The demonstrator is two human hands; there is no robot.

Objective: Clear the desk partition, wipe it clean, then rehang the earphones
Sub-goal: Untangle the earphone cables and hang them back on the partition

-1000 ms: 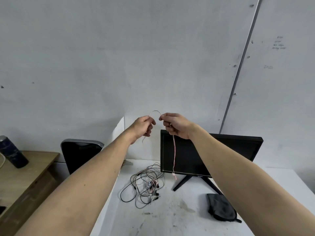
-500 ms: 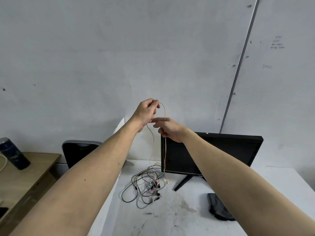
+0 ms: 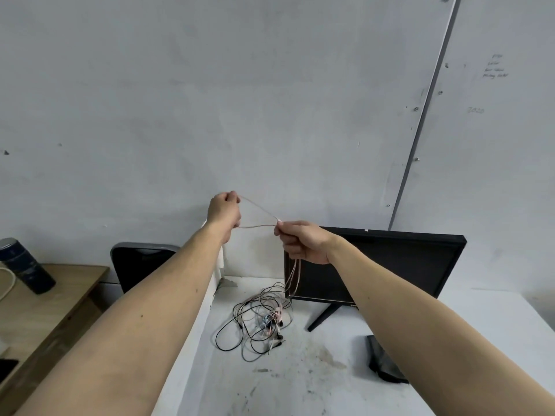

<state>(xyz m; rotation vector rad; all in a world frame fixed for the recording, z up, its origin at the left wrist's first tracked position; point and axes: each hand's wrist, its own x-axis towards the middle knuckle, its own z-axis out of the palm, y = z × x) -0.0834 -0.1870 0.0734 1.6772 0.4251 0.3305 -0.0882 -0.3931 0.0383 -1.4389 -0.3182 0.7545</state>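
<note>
Holding a thin pink earphone cord (image 3: 258,216) up by the gray wall, I see my left hand (image 3: 224,210) and right hand (image 3: 303,242) both curled tight on it, its ends hanging down. More tangled earphones (image 3: 260,319) lie on the white desk (image 3: 300,385) below, beside a black monitor (image 3: 387,265) and the white partition (image 3: 216,274).

pale pink earphone cord (image 3: 259,217) held up in the air, stretched as a narrow loop, strands hanging down in front of the screen to a tangled pile of black and pale earphones (image 3: 259,322) on the white desk; white partition (image 3: 216,267) upright along the desk's left edge
</note>
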